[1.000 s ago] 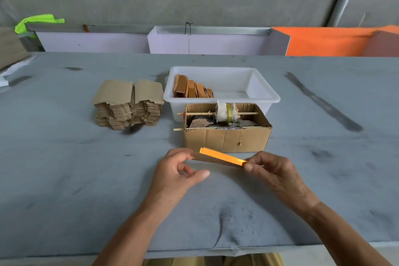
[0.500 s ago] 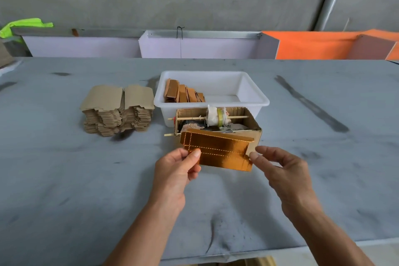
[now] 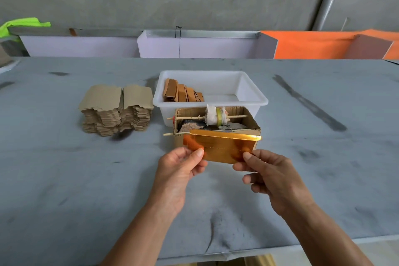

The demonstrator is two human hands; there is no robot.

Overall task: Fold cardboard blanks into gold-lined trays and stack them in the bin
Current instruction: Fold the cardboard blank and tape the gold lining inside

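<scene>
Now, in hand: a gold-foil-lined rectangular cardboard blank point(image 3: 222, 147), held upright above the grey worktop point(image 3: 64, 179), gold face toward the person, its top edge bent forward along a scored line.
Left hand point(image 3: 179, 170): thumb and fingers pinch the blank's lower left corner.
Right hand point(image 3: 269, 177): pinches the lower right corner — the two hands stand apart, one at each end.
Done so far: a short row of folded brown trays point(image 3: 183, 94) leans on edge at the left end of the white plastic bin point(image 3: 252, 97), beyond the hands; most of the bin's floor shows bare.
Left to do: this blank is only partly creased, its walls not yet raised — and a tall double stack of flat brown blanks point(image 3: 116, 110), beyond and left of the left hand, waits.
Judgement: early in the job.
Also there: an open brown cardboard box with a spool on a stick point(image 3: 216, 117), just behind the blank.
</scene>
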